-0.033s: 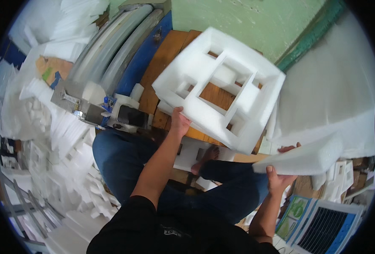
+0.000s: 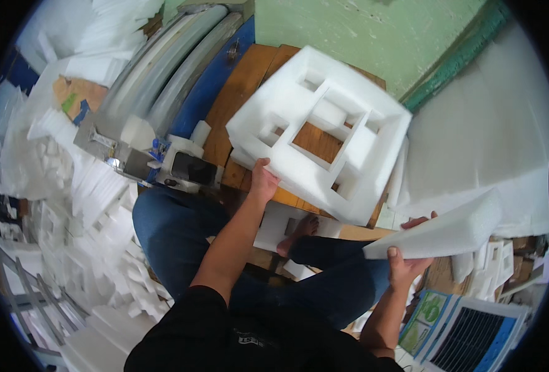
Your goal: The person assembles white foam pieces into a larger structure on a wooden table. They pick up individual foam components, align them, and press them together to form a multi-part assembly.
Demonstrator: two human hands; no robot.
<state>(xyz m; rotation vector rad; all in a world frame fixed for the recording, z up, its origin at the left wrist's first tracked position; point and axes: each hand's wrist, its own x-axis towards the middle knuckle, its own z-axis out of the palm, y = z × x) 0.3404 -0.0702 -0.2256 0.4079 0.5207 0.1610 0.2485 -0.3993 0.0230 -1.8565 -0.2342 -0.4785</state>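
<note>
A thick white foam packing frame [image 2: 361, 180] with a large central opening and several smaller pockets rests over a wooden bench top [image 2: 237, 102]. My left hand [image 2: 264, 181] is closed on its near left edge; some of the fingers are hidden by the foam. Off to the right, my right hand [image 2: 407, 263] grips a wedge-looking white foam piece [image 2: 445, 229] from below, thumb on the near side and fingertips showing past its far side. That piece is held apart from the frame, over the space beside my knee.
Left of the bench stands a blue-edged machine [image 2: 209, 77] with curved clear covers and a dark phone-like panel [image 2: 192, 168]. White foam scraps [image 2: 101, 248] heap on the left. A white foam sheet [image 2: 473, 142] hangs at right, above a printed carton [image 2: 467, 332]. A green wall [image 2: 361, 37] rises behind.
The frame's far side has dipped slightly toward the bench. The foam piece in my right hand has shifted a little to the left. My left hand keeps its place on the edge.
</note>
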